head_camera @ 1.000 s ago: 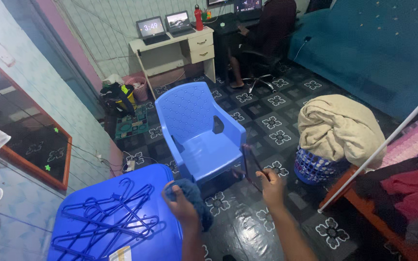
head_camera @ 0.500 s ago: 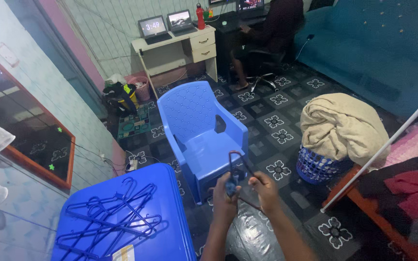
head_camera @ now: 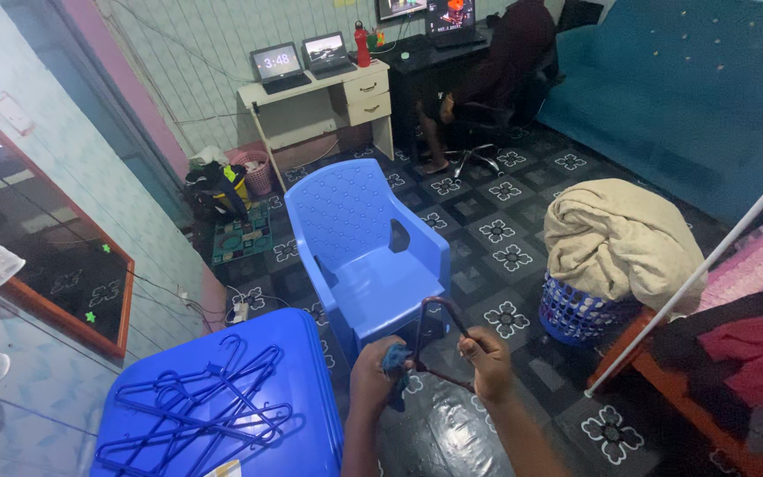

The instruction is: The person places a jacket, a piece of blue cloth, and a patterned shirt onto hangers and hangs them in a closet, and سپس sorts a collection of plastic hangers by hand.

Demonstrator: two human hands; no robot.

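From the head camera: your left hand [head_camera: 373, 375] is clenched on a small blue cloth [head_camera: 395, 360], and your right hand [head_camera: 489, 362] pinches a dark hanger [head_camera: 439, 340] by its arm, both held low over the tiled floor [head_camera: 487, 424]. The cloth looks soft and light and should bunch anywhere; the hanger looks thin, stiff and light, best gripped at a corner. A blue chair [head_camera: 368, 252] stands just ahead, a blue bin [head_camera: 311, 371] with hangers [head_camera: 196, 406] to your left, a basket [head_camera: 576, 305] right.
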